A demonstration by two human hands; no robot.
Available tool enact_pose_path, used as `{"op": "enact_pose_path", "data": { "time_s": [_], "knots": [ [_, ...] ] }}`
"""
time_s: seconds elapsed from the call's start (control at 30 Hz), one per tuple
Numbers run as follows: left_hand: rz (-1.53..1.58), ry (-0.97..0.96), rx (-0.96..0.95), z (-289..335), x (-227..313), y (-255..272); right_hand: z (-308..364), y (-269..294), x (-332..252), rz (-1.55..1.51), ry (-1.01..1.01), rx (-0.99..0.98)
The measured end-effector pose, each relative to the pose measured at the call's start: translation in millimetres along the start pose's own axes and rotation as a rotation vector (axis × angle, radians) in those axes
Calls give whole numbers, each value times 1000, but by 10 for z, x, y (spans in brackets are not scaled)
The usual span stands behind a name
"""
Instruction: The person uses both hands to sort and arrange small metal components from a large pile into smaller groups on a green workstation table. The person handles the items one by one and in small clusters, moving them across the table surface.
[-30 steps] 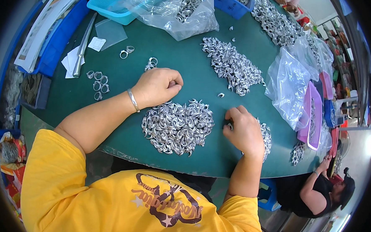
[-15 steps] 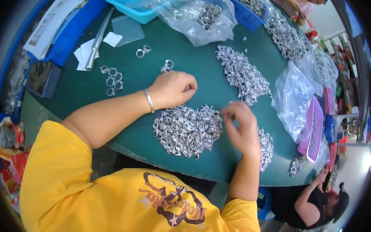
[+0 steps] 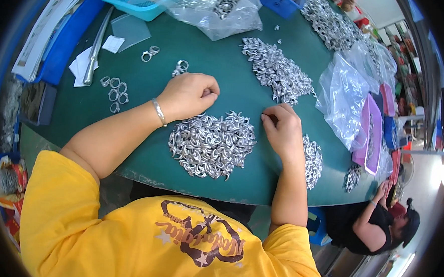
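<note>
A heap of small silver crescent-shaped metal pieces [image 3: 212, 144] lies on the green tabletop [image 3: 217, 48] in front of me. At its far left edge rests my left hand [image 3: 190, 94], wearing a bracelet, its fingers curled closed; whatever they hold is hidden. Just right of the heap, my right hand [image 3: 285, 130] is raised with thumb and fingers pinched together, and I cannot make out anything between them. Beyond my left hand sits a small cluster of silver rings [image 3: 180, 67]. Another group of rings [image 3: 115, 93] lies to the left, with a pair of rings [image 3: 150, 54] farther back.
More metal pieces [image 3: 279, 73] are heaped beyond my right hand, and a smaller pile [image 3: 312, 161] lies beside its forearm. A tapered metal rod [image 3: 95, 55] rests on white papers. Plastic bags [image 3: 348, 102], a purple basket [image 3: 371, 150] and a turquoise basket [image 3: 140, 10] stand around. Two people sit at the right.
My right hand has shifted slightly away from the heap, and its fingers have drawn together. My left hand stays in place by the heap. The whole view has shifted a little.
</note>
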State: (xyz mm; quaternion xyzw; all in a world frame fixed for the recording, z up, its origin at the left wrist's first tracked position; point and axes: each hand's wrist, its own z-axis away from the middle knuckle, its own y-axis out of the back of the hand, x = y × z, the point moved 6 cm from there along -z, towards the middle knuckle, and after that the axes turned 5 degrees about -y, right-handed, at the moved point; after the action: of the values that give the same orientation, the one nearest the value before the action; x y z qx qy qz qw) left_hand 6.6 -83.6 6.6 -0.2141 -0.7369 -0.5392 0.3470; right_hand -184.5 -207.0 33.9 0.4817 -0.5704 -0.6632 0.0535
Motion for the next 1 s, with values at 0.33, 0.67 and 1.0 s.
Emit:
{"op": "enact_pose_path", "data": {
  "time_s": [0.33, 0.67, 1.0],
  "knots": [
    [36, 56, 3, 16, -57, 20, 346, 1017, 465, 403, -260, -43],
    [54, 52, -21, 4, -20, 18, -171, 49, -105, 89, 333, 52],
    [33, 41, -9, 24, -52, 10, -92, 179, 244, -26, 20, 40]
  ]
}}
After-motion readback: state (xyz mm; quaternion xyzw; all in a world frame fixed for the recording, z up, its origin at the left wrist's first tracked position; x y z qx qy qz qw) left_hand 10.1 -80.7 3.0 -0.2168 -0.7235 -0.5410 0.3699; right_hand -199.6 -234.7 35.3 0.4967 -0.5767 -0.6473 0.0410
